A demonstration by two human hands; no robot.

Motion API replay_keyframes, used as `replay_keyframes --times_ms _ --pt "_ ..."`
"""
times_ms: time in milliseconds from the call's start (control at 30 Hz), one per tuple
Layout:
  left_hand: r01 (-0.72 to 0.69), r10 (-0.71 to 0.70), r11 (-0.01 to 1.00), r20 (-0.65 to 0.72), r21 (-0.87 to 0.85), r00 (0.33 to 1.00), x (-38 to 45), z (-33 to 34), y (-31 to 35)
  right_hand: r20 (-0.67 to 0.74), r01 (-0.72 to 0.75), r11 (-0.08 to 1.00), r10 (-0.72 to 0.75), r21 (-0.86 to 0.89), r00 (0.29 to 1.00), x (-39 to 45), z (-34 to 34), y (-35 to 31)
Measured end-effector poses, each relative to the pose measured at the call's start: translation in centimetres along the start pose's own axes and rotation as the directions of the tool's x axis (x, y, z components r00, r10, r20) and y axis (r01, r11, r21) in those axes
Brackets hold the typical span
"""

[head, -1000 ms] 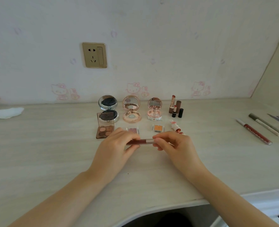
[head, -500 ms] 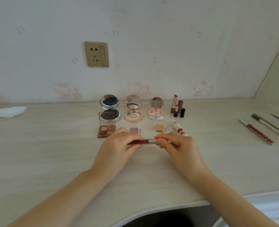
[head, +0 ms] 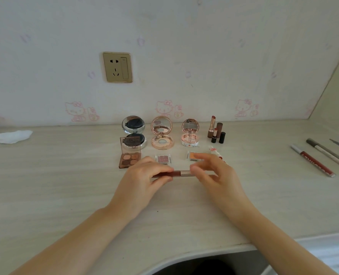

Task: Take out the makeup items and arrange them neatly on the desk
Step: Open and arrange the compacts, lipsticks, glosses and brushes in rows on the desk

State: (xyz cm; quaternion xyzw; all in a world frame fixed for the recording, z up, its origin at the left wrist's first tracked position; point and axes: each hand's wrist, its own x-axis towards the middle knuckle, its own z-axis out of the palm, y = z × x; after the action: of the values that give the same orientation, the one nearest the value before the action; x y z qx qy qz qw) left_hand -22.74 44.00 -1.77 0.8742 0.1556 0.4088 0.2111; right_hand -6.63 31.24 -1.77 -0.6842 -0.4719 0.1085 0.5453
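Observation:
A slim lip gloss tube (head: 181, 173) with a dark red body and a silver cap lies level just above the desk (head: 65, 195). My left hand (head: 142, 181) grips its red end. My right hand (head: 218, 175) pinches the cap end, its fingers blurred. Behind them stand in rows a black cushion compact (head: 133, 126), a rose-gold compact (head: 162, 133), a small pink compact (head: 190, 133), an eyeshadow palette (head: 129, 157), two single eyeshadow pans (head: 163, 158) and several lipsticks (head: 216, 132).
Several pens and liners (head: 313, 161) lie at the desk's right side. A crumpled white tissue (head: 11, 135) lies at the far left. A small white and red tube (head: 214, 150) lies beside my right hand. The desk's front edge (head: 184, 253) curves inward below my arms.
My right hand's fingers have lifted a little off the tube's cap end and are blurred. My left hand and the tube stay where they were.

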Motion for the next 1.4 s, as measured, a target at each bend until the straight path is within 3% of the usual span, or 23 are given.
replay_keyframes --times_ms 167,400,600,900,1067,1200,1400 --pt "-0.005 0.005 1.000 -0.002 0.002 1.000 -0.05 0.06 0.09 0.033 -0.005 0.988 0.010 -0.156 0.999 -0.12 0.19 0.02" --pt "-0.001 0.002 0.999 -0.019 0.035 1.000 0.01 -0.04 -0.08 0.059 0.036 0.999 -0.036 0.018 0.998 -0.04 0.34 0.64" --pt "0.000 0.000 1.000 -0.012 0.010 1.000 -0.10 0.13 -0.08 0.106 -0.036 0.999 0.038 -0.024 0.994 -0.11 0.07 0.20" --pt "0.012 -0.012 1.000 0.001 0.013 1.000 -0.09 0.04 0.03 0.063 -0.001 0.996 -0.005 0.084 0.998 -0.03 0.30 0.56" --pt "0.002 -0.002 1.000 0.001 0.023 1.000 -0.06 0.04 0.19 0.097 -0.067 0.989 0.054 0.132 0.994 -0.10 0.16 0.29" --pt "0.002 -0.002 1.000 0.011 0.031 1.000 -0.02 0.07 0.15 0.148 -0.025 1.000 0.022 0.020 0.989 0.05 0.25 0.32" --pt "0.004 -0.004 1.000 0.001 0.024 1.000 -0.05 0.10 -0.01 0.069 -0.017 0.995 0.010 0.102 0.998 -0.10 0.22 0.61"
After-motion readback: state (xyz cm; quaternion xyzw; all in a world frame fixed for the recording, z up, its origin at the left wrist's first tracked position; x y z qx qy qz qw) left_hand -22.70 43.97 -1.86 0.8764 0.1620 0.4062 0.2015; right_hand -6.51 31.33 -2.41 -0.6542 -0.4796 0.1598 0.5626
